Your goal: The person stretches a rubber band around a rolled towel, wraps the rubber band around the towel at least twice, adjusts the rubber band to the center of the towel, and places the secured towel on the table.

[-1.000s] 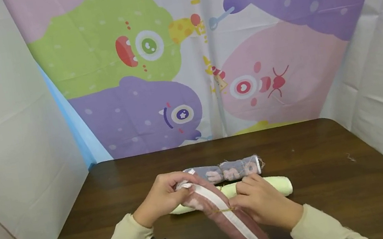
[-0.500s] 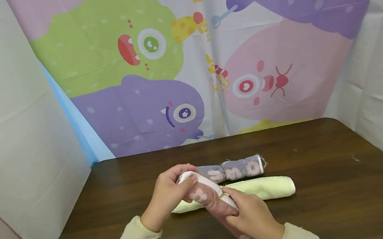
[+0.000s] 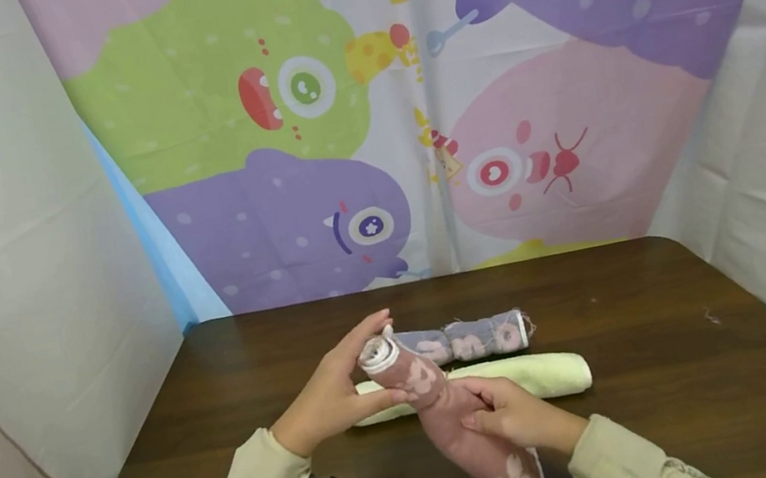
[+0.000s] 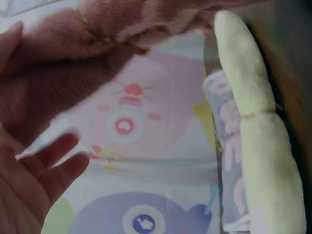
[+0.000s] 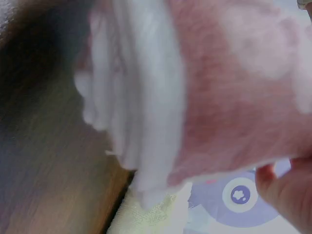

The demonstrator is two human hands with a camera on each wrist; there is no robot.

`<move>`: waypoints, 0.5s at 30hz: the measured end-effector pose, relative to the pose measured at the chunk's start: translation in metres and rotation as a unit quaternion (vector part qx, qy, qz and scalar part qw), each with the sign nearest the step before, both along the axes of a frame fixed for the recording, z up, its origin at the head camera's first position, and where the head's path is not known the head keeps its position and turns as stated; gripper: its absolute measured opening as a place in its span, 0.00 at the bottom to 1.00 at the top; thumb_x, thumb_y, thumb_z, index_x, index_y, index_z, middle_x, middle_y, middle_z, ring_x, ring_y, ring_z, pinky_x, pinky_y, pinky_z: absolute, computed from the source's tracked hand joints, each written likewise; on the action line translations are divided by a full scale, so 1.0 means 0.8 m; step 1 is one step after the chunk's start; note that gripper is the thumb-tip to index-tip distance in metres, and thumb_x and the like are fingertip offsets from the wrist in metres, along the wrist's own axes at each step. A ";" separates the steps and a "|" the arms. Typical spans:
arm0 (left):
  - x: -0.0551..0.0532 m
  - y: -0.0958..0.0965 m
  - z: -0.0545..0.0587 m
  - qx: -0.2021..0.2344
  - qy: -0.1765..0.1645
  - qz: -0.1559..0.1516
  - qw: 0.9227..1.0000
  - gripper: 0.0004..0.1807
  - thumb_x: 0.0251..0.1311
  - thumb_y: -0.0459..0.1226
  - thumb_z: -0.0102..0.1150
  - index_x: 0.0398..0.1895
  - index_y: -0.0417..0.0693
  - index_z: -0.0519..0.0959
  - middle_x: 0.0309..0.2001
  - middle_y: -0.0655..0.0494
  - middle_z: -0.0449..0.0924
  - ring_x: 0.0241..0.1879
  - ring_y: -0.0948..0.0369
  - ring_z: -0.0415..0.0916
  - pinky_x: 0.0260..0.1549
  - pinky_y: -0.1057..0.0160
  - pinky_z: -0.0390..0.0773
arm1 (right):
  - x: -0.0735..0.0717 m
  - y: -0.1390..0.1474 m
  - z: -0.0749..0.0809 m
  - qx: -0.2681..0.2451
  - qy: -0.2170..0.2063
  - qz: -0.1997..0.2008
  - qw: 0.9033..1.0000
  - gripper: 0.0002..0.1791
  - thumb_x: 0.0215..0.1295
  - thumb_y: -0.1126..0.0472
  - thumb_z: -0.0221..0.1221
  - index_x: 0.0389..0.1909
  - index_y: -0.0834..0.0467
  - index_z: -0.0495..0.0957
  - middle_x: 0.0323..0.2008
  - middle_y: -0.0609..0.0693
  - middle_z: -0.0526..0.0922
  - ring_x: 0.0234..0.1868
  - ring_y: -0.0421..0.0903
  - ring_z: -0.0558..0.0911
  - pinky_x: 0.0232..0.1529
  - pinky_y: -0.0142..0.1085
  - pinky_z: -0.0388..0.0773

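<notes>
A rolled dusky-pink towel (image 3: 452,422) with pale flower patterns and white edging is held tilted above the table, drawn in at its middle by a thin tie. My right hand (image 3: 522,414) grips it just below the tie, thumb on top. At its upper end my left hand (image 3: 336,391) has nearly straight fingers, with the thumb against the roll. The left wrist view shows those fingers (image 4: 63,156) spread apart from the cloth. In the right wrist view, the towel's layered white end (image 5: 141,97) is close to the camera.
Behind the hands lies a pale yellow rolled towel (image 3: 527,375), banded at its middle. Farther back is a grey-blue towel roll (image 3: 476,339) with pink patterns, also tied. Both rest on the dark wooden table (image 3: 645,398). A cartoon-printed curtain (image 3: 405,100) hangs behind the table.
The pink towel has been turned so its rolled end and flowers face up, the white strip now out of sight. The right hand shifted its grip along it; the left fingers straightened.
</notes>
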State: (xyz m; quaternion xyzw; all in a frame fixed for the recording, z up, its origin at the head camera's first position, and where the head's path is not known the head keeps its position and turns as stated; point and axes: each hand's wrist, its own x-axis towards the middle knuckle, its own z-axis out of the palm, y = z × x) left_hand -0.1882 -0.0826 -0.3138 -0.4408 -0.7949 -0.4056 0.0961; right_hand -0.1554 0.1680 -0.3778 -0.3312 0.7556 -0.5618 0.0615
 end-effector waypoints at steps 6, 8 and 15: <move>-0.002 0.002 -0.002 0.003 0.124 -0.093 0.988 0.28 0.45 0.30 0.73 0.53 0.43 0.76 0.44 0.52 0.78 0.41 0.61 0.74 0.40 0.65 0.77 | -0.005 0.008 -0.006 -0.005 -0.070 0.059 0.996 0.20 0.66 0.71 0.48 0.54 0.82 0.65 0.46 0.71 0.77 0.44 0.35 0.77 0.47 0.30 0.75; -0.002 0.003 -0.002 0.017 0.117 -0.111 0.987 0.23 0.44 0.28 0.73 0.47 0.44 0.79 0.38 0.54 0.79 0.37 0.63 0.74 0.36 0.67 0.77 | -0.005 0.008 -0.008 -0.009 -0.075 0.057 0.996 0.20 0.68 0.70 0.47 0.54 0.82 0.65 0.47 0.71 0.77 0.45 0.35 0.76 0.48 0.30 0.73; 0.001 0.003 -0.003 0.058 -0.003 -0.093 0.994 0.13 0.49 0.21 0.64 0.38 0.39 0.81 0.35 0.48 0.83 0.33 0.65 0.77 0.31 0.64 0.79 | -0.006 -0.007 -0.004 0.016 0.323 -0.099 0.941 0.15 0.73 0.59 0.49 0.45 0.65 0.79 0.35 0.53 0.80 0.37 0.37 0.76 0.42 0.35 0.70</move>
